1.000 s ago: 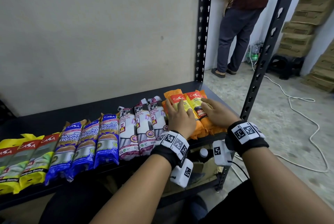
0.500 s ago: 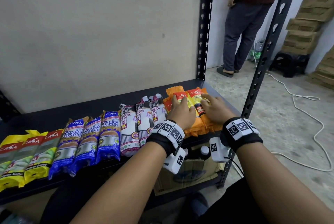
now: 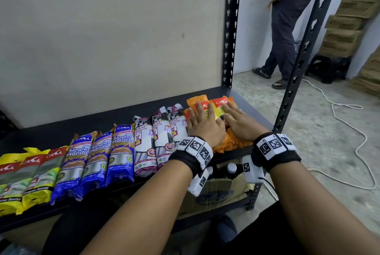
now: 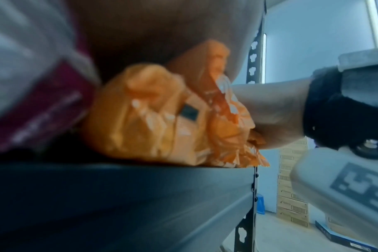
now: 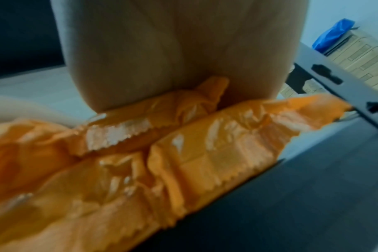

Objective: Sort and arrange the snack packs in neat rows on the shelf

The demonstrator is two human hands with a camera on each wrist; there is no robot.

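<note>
The black metal shelf (image 3: 249, 98) carries one row of packs along its front edge. From its left end lie the yellow packs (image 3: 18, 180), then the blue Singlet Handle packs (image 3: 96, 158), then the white Draw String packs (image 3: 160, 137), and at its right end the orange packs (image 3: 218, 108). The left hand (image 3: 202, 124) and the right hand (image 3: 239, 122) lie flat side by side on the orange packs, fingers straight, pressing down and gripping nothing.
</note>
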